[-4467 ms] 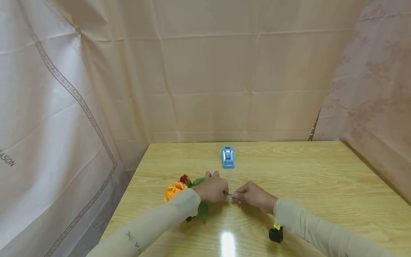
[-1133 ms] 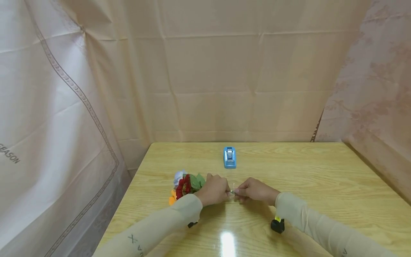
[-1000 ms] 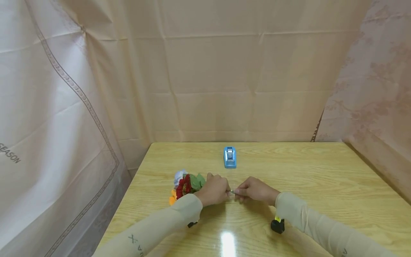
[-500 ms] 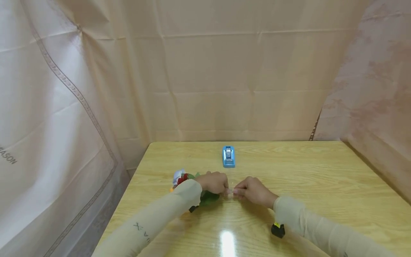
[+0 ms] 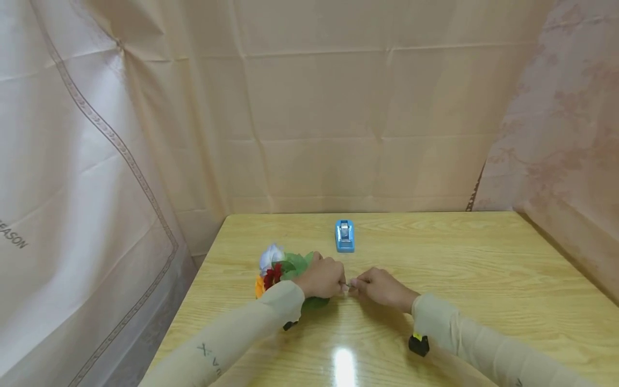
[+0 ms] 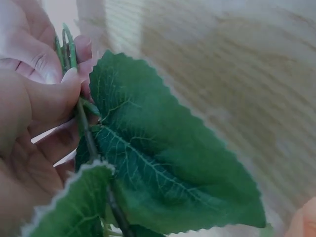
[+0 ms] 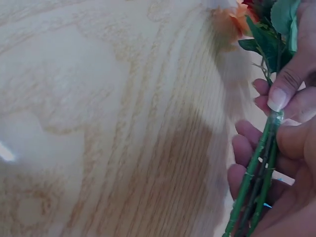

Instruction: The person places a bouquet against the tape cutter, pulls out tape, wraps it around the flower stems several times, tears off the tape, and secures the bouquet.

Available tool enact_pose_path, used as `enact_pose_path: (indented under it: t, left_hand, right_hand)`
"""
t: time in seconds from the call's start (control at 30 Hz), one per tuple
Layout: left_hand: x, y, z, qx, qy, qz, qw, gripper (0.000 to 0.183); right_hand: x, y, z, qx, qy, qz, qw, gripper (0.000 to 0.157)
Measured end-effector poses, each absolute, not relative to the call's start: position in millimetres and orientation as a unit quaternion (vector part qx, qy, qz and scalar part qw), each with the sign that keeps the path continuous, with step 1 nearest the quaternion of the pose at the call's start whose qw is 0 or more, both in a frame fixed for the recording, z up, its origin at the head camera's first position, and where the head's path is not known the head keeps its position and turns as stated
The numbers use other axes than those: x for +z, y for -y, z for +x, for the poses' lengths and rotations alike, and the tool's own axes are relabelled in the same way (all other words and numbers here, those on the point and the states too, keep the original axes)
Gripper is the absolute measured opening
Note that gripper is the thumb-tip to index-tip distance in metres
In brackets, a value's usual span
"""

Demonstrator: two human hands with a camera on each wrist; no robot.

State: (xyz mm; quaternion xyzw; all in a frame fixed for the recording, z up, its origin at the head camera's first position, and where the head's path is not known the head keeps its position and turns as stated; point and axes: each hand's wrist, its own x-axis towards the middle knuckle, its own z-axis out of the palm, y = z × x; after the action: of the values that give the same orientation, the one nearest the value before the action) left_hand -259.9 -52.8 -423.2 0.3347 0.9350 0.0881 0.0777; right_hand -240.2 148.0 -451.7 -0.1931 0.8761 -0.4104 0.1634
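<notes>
My left hand (image 5: pixel 323 277) pinches the stems of a small bunch of artificial flowers between thumb and fingers. A pale blue flower (image 5: pixel 272 258), a red flower (image 5: pixel 272 275) and an orange flower (image 5: pixel 259 286) stick out past the left wrist, among green leaves (image 6: pixel 163 153). Just right of it, my right hand (image 5: pixel 384 288) pinches the same green stems (image 7: pixel 251 183), its thumb beside the left thumb. A shiny bit of clear tape (image 7: pixel 278 116) shows on the stems between both thumbs. The lower stems run across the right palm.
A blue tape dispenser (image 5: pixel 345 236) stands on the wooden table (image 5: pixel 459 258) beyond the hands. Cloth sheets (image 5: pixel 309 129) hang behind the table and at both sides. Small black wrist cameras (image 5: pixel 418 345) hang under the sleeves.
The bunch has turned in the hands: the orange flower was uppermost at first, then the red, and now the pale blue shows more. Both hands stay close together in nearly the same place.
</notes>
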Motion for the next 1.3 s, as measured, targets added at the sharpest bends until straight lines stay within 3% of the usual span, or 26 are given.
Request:
enact_pose_path:
  t: [0.4, 0.8, 1.3]
  left_hand:
    - [-432.3, 51.4, -255.9, 0.05, -0.937, 0.345, 0.03, 0.023]
    - [-426.8, 48.5, -255.0, 0.043, -0.94, 0.335, 0.047, 0.011]
    - [-419.8, 51.7, -265.6, 0.109, -0.931, 0.306, 0.169, 0.027]
  right_hand:
    - [-451.1, -150.5, -239.1, -0.426, -0.858, -0.174, 0.229, 0.034]
    - [-451.8, -149.2, -239.1, -0.477, -0.84, -0.141, 0.217, 0.026]
    - [-452.2, -145.8, -239.2, -0.468, -0.859, -0.096, 0.186, 0.02]
